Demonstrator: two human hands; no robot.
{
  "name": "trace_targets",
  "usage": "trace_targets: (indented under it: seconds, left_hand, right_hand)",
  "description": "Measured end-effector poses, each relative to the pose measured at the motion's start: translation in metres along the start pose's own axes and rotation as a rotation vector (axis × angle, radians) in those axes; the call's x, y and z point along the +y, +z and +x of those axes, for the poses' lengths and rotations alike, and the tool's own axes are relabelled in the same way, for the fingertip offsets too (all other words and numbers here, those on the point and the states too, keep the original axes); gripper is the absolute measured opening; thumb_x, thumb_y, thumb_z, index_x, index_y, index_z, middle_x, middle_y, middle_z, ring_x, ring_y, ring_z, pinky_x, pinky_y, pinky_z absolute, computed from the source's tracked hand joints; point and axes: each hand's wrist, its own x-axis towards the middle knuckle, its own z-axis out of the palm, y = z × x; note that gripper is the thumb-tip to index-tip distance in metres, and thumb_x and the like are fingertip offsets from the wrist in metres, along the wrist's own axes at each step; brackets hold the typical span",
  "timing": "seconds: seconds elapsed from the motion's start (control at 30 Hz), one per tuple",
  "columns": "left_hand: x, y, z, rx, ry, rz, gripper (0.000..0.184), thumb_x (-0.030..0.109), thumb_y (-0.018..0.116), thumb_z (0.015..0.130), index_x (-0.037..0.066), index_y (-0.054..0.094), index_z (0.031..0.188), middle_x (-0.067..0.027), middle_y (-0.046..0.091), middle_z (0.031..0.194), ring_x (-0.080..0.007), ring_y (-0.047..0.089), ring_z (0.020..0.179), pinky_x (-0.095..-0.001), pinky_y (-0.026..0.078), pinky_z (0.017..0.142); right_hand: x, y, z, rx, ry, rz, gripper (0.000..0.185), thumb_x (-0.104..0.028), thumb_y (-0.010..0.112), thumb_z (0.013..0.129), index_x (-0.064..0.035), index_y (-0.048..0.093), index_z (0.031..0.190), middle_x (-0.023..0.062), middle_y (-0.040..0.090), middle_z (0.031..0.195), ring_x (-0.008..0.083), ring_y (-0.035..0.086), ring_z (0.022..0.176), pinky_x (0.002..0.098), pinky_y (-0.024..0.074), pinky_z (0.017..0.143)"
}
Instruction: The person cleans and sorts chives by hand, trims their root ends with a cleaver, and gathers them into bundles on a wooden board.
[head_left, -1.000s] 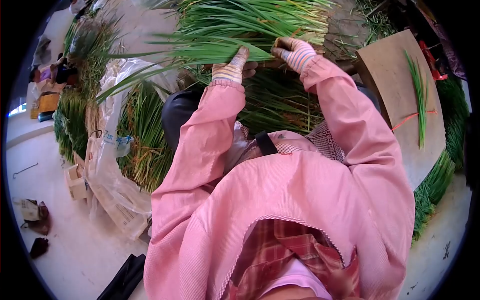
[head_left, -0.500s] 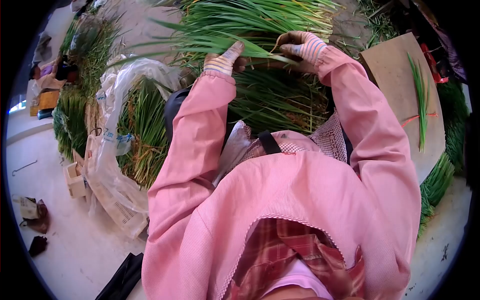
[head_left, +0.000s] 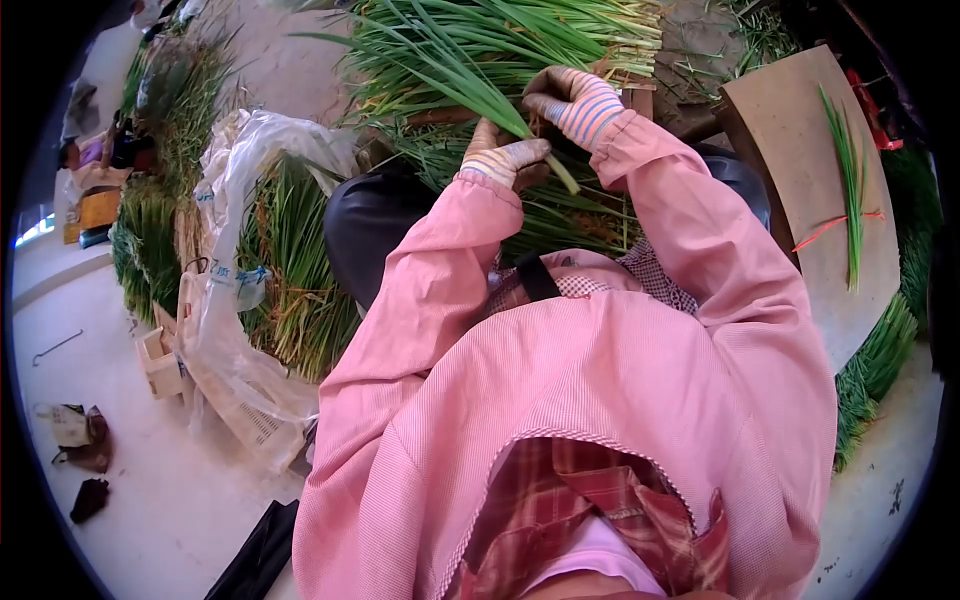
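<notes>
A few long green stalks (head_left: 468,90) slant from the upper left down to a pale base between my two hands. My left hand (head_left: 503,158), in a striped glove with soiled fingers, is closed on them near the base. My right hand (head_left: 572,102), gloved alike, has its fingers curled together at the stalks' lower part; what they pinch is too small to make out. Behind my hands lies a thick pile of green stalks (head_left: 520,50). More loose stalks (head_left: 575,205) lie below my hands, in front of my lap.
On the right, a brown board (head_left: 800,150) bears a thin bunch of stalks (head_left: 853,190) across a red tie (head_left: 820,232). To the left are a plastic-lined crate (head_left: 245,405) with upright stalks (head_left: 300,260), a small wooden box (head_left: 160,362) and a metal hook (head_left: 58,347).
My left hand has moved right and down, closer to my right hand, which has shifted slightly left. The held stalks have turned from nearly level to a steeper slant.
</notes>
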Motion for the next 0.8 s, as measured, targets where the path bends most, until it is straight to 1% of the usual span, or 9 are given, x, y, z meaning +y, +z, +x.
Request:
trace_targets:
  seconds: [0.07, 0.2, 0.27, 0.47, 0.57, 0.6, 0.67, 0.7, 0.8]
  left_hand:
    - [-0.002, -0.004, -0.006, -0.006, -0.019, 0.029, 0.062, -0.002, 0.064, 0.065, 0.019, 0.04, 0.119, -0.0069, 0.054, 0.1, -0.0188, 0.055, 0.082, -0.0285, 0.045, 0.06]
    - [0.005, -0.018, -0.025, -0.092, -0.144, -0.064, 0.074, -0.001, 0.067, 0.064, 0.01, 0.029, 0.127, -0.0112, 0.055, 0.092, -0.0177, 0.056, 0.072, -0.0279, 0.049, 0.058]
    - [0.004, -0.021, -0.03, -0.12, -0.153, -0.024, 0.071, 0.002, 0.067, 0.065, 0.009, 0.03, 0.125, -0.0102, 0.054, 0.095, -0.0183, 0.056, 0.076, -0.03, 0.049, 0.062]
    - [-0.012, 0.001, -0.007, 0.098, -0.093, -0.008, 0.057, 0.014, 0.064, 0.07, 0.012, 0.036, 0.12, -0.0043, 0.047, 0.104, -0.0227, 0.047, 0.095, -0.0427, 0.039, 0.082]
    - [-0.04, 0.026, 0.016, -0.284, 0.344, -0.345, 0.05, 0.004, 0.06, 0.072, 0.014, 0.039, 0.116, -0.0062, 0.051, 0.106, -0.0247, 0.051, 0.095, -0.0415, 0.045, 0.074]
    - [-0.04, 0.027, 0.013, -0.284, 0.338, -0.348, 0.05, 0.004, 0.06, 0.072, 0.014, 0.039, 0.116, -0.0062, 0.051, 0.106, -0.0247, 0.051, 0.095, -0.0415, 0.045, 0.074]
    - [-0.038, 0.026, 0.003, -0.143, -0.051, -0.447, 0.047, 0.002, 0.06, 0.073, 0.011, 0.041, 0.115, -0.0075, 0.055, 0.101, -0.025, 0.056, 0.088, -0.0385, 0.048, 0.07]
    - [-0.036, 0.024, 0.003, -0.084, -0.109, -0.372, 0.044, 0.004, 0.061, 0.072, 0.01, 0.042, 0.112, -0.0064, 0.057, 0.089, -0.0229, 0.058, 0.075, -0.0329, 0.048, 0.061]
    - [-0.027, 0.012, -0.005, -0.077, -0.123, -0.163, 0.04, 0.007, 0.062, 0.07, 0.008, 0.045, 0.106, -0.0054, 0.056, 0.082, -0.0197, 0.056, 0.068, -0.0291, 0.044, 0.053]
  right_hand:
    - [0.0, -0.006, 0.008, 0.045, 0.088, 0.041, 0.01, -0.007, 0.06, 0.077, -0.0034, 0.057, 0.086, 0.0023, 0.06, 0.075, 0.0079, 0.053, 0.069, 0.0228, 0.0453, 0.063]
    - [0.013, -0.015, 0.02, 0.181, -0.125, -0.324, 0.01, -0.008, 0.06, 0.077, -0.0035, 0.057, 0.086, 0.0022, 0.059, 0.074, 0.008, 0.052, 0.067, 0.0226, 0.0446, 0.064]
    - [0.005, -0.022, 0.021, 0.15, 0.037, -0.323, 0.011, -0.011, 0.06, 0.077, -0.0038, 0.058, 0.086, 0.0023, 0.059, 0.073, 0.009, 0.051, 0.066, 0.0243, 0.0439, 0.063]
    - [0.001, -0.004, 0.014, 0.068, 0.224, 0.405, 0.012, -0.013, 0.065, 0.075, -0.0066, 0.059, 0.084, 0.0031, 0.058, 0.066, 0.0119, 0.054, 0.054, 0.0241, 0.044, 0.048]
    - [-0.01, 0.005, 0.006, 0.131, 0.296, 0.534, 0.014, -0.013, 0.064, 0.075, -0.0046, 0.059, 0.085, 0.0044, 0.059, 0.067, 0.0124, 0.053, 0.055, 0.0249, 0.0459, 0.053]
    - [-0.014, 0.007, 0.003, 0.175, 0.338, 0.59, 0.014, -0.012, 0.064, 0.074, -0.0046, 0.059, 0.085, 0.0045, 0.059, 0.068, 0.0124, 0.053, 0.055, 0.0248, 0.0458, 0.053]
    - [-0.014, 0.006, 0.002, 0.221, 0.382, 0.645, 0.014, -0.012, 0.065, 0.074, -0.0046, 0.059, 0.085, 0.0045, 0.059, 0.068, 0.0124, 0.053, 0.055, 0.0247, 0.0457, 0.053]
    - [-0.012, 0.003, 0.002, 0.151, 0.326, 0.562, 0.013, -0.012, 0.065, 0.074, -0.0058, 0.059, 0.084, 0.0038, 0.059, 0.068, 0.0121, 0.054, 0.056, 0.0244, 0.0459, 0.052]
    - [0.011, 0.001, 0.023, 0.081, 0.161, 0.426, 0.01, -0.009, 0.063, 0.074, -0.0064, 0.059, 0.082, 0.0021, 0.058, 0.07, 0.0104, 0.053, 0.059, 0.0244, 0.0456, 0.053]
